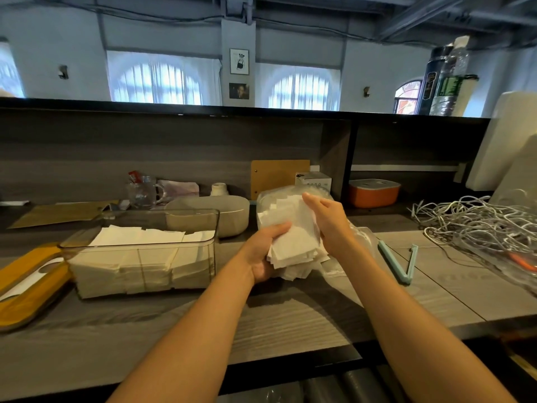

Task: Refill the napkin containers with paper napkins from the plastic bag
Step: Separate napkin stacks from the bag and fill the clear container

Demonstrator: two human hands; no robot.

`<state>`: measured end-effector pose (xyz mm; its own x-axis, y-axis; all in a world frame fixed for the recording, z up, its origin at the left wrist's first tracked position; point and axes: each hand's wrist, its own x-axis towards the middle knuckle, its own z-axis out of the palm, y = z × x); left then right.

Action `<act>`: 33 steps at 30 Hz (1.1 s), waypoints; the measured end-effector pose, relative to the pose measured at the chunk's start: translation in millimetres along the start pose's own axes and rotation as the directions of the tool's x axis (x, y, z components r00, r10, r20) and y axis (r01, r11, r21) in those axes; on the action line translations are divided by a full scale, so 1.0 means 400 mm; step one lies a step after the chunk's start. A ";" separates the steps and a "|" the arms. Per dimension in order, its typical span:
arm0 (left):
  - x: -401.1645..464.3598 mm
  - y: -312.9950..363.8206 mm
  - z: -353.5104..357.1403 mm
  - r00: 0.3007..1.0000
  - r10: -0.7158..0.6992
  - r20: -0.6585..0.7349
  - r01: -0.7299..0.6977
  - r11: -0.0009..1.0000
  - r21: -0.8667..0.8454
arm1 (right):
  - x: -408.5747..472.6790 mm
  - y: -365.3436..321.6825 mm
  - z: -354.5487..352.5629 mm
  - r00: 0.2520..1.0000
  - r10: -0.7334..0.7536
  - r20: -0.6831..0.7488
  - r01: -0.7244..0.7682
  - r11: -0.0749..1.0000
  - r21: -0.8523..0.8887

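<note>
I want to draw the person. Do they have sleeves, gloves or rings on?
No sleeves show: both forearms are bare up to the picture's edge. The left hand and right hand wear no gloves, and I see no rings, watch or bracelets.

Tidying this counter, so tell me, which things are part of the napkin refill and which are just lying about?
In use: napkins, plastic bag, clear container, left hand, right hand.
Lying about: bag clip, cables, orange box, glass mug.

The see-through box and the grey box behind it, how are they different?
The see-through box has straight clear walls, no lid on, and napkins showing inside. The grey box is solid, with rounded corners, so its contents stay hidden. The see-through box stands nearer. Both sit on the counter.
</note>
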<state>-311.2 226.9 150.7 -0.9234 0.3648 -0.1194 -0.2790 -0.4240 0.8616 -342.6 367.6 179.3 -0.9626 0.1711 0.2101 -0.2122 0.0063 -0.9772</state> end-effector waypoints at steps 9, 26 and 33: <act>0.019 0.000 -0.001 0.993 0.063 -0.097 -0.079 0.981 -0.177 | 0.016 0.014 -0.030 0.980 0.087 -0.177 -0.078 0.995 0.057; 0.015 -0.004 0.008 0.990 0.075 -0.119 -0.078 0.997 -0.025 | 0.001 0.026 0.001 0.994 -0.054 0.096 0.066 0.991 -0.118; 0.024 -0.001 -0.004 0.988 0.064 -0.139 -0.079 0.991 -0.105 | 0.003 -0.006 -0.033 0.948 -0.133 -0.289 0.177 0.975 0.131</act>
<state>-320.6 229.3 148.5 -0.9670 0.2186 -0.1312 -0.2313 -0.5361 0.8118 -340.9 380.7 181.6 -0.8356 0.4462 0.3204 -0.3993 -0.0928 -0.9121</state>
